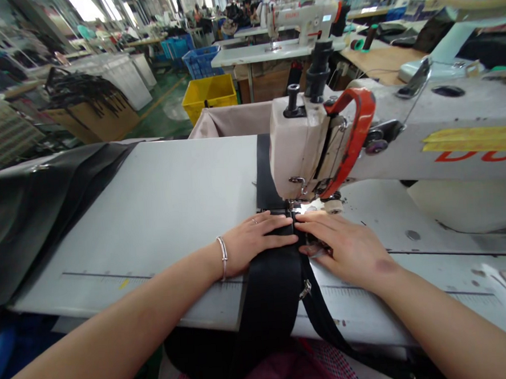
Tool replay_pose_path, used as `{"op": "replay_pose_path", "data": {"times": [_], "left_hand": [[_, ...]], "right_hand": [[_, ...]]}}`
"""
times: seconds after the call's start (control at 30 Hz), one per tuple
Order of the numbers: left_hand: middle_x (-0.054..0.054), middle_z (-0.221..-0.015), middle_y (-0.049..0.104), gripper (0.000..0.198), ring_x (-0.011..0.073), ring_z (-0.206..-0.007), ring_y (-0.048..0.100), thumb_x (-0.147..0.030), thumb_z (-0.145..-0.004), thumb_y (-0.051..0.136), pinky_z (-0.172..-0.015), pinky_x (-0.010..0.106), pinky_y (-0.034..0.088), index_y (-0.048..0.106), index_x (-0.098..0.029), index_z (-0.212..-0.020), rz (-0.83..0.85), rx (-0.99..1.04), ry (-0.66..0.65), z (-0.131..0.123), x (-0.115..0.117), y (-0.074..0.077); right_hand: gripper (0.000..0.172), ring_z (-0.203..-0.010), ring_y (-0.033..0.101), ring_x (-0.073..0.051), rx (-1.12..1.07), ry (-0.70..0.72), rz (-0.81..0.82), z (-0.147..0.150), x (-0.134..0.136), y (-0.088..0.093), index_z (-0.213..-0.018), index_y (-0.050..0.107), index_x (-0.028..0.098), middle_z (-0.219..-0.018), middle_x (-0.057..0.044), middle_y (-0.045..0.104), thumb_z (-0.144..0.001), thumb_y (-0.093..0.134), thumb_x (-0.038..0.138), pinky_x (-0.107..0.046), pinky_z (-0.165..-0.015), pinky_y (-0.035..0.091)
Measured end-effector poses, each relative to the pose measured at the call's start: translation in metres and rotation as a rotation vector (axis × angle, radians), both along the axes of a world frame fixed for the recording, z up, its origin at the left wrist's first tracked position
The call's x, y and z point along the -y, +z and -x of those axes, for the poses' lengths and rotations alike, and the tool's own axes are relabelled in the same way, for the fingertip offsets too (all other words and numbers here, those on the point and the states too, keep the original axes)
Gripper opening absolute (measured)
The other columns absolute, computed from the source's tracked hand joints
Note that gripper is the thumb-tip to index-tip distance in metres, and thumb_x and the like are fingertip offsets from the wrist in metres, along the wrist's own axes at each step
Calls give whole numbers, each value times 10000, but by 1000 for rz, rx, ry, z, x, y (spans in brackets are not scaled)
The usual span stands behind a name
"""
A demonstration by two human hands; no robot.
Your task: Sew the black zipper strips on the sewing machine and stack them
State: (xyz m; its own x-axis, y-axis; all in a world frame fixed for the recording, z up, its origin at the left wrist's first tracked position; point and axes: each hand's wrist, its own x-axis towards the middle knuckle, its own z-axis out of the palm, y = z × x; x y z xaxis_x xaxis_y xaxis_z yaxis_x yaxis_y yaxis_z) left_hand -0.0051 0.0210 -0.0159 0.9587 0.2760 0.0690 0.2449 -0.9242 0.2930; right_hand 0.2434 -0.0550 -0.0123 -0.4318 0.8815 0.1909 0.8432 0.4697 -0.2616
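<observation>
**Black strip halfway under the needle**

While both hands press flat, fingers spread, the left hand [251, 241] and right hand [346, 246] pin the black strip [271, 280] at the sewing machine [302, 152]. Some has passed behind; much hangs off the table [160, 218].

Garment factory: rows of sewing machines [306, 20], crates [209, 93].

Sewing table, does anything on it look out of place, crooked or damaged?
Nothing stands out. Both hands, left hand and right hand, lie flat on the black strap, which runs straight under the sewing machine. The table shows small dark scuffs only, and a black sheet drapes over its left edge.
</observation>
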Motion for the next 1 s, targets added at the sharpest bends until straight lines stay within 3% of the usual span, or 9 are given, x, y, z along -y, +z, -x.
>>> {"op": "replay_pose_path", "data": {"times": [0.4, 0.77, 1.0], "left_hand": [[-4, -1534, 222, 607, 202, -1401, 231, -174, -830, 551, -1180, 427, 123, 366, -317, -1391, -33, -17, 39, -3, -3, -2], [69, -1515, 238, 659, 255, -1391, 244, -228, -792, 604, -1175, 468, 134, 361, -265, -1404, 5, -6, -10, -4, -7, 0], [45, -1497, 260, 703, 258, -1386, 245, -210, -779, 602, -1177, 475, 135, 335, -312, -1422, 33, 17, 28, -6, -10, -1]], "right_hand": [[390, -1186, 486, -250, 37, -39, -5, 0, -3, -1, -1245, 530, 269, -1349, -1, 511, -855, 537, 270, -431, -941, 471], [367, -1176, 495, -246, 40, -55, -23, 2, -3, -1, -1221, 542, 265, -1342, -6, 516, -855, 533, 270, -421, -924, 486], [377, -1161, 502, -262, 76, -82, -32, 3, -6, -1, -1250, 528, 266, -1343, -21, 517, -875, 520, 307, -432, -860, 518]]}}
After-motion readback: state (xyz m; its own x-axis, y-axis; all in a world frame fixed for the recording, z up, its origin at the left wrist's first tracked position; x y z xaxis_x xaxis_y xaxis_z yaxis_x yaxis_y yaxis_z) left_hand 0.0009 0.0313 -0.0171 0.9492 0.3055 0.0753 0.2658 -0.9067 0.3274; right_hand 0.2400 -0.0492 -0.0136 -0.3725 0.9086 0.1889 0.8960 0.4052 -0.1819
